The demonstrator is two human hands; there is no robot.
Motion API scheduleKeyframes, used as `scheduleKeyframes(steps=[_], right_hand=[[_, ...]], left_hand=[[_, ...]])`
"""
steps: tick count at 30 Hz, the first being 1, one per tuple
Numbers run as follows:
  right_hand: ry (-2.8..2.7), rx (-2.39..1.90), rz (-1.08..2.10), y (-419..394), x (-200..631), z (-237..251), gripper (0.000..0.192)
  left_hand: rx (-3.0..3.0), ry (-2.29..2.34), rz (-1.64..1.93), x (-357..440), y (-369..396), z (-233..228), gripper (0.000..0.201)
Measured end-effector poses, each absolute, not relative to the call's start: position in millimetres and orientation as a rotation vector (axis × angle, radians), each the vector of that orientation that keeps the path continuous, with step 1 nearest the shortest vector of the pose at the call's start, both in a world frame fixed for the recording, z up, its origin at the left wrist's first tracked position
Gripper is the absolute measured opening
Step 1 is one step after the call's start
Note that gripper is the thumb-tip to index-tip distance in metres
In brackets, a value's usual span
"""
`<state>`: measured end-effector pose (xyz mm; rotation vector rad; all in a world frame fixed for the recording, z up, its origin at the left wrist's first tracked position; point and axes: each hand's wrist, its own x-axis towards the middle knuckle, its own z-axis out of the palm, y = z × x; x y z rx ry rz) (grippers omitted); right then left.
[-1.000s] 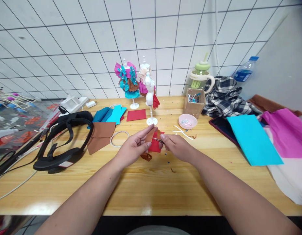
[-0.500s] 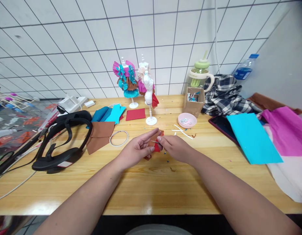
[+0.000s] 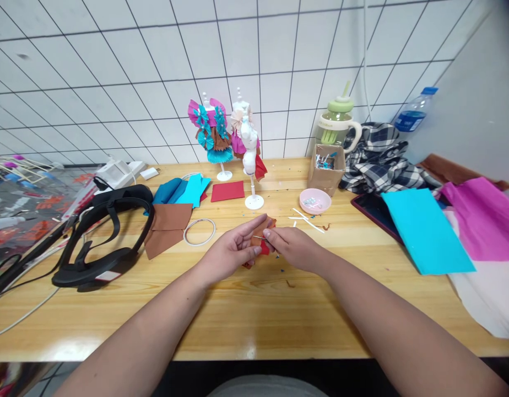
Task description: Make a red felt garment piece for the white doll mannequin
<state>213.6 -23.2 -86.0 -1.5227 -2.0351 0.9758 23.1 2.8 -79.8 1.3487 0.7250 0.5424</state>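
The relation that matters here is the crossing of a thin metal tool [image 3: 259,237] (scissors, by the look of it, though too small to be sure) with a brown piece [image 3: 260,226] that lies between the two hands, above the table [image 3: 254,309]. The left hand [image 3: 229,251] has its index finger stretched away and rightward, and its thumb and fingers seem to pinch the brown piece's near side. The right hand [image 3: 293,246] is closed round the tool, thumb on top, its long axis running almost straight across with the tip leftward, toward the left palm. So the brown piece sits to the right of the left palm and to the left of the right fist, about equally near both; whether the tip touches it I cannot tell. A red piece [image 3: 264,249] shows just below the tool, held or lying, I cannot say. Beyond the hands stands a white dress form [image 3: 249,149], with a pink bowl [image 3: 316,210] to its right.
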Motion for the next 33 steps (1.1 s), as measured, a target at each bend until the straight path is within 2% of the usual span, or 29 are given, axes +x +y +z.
scheduleKeyframes(steps=[17,26,33], right_hand=[[-2.101,-1.478,0.967,-21.9,213.6,-85.4,0.043],[-2.032,-1.598,1.005,-20.3,223.4,-84.4,0.054],[-2.104,-1.649,0.949,-23.0,217.3,-84.1,0.051]], left_hand=[[1.355,0.754,0.504,26.3,3.6,-82.9,0.077],[1.309,0.739,0.544,22.9,6.3,-82.0,0.085],[1.415,0.774,0.549,26.2,2.2,-82.0,0.080]])
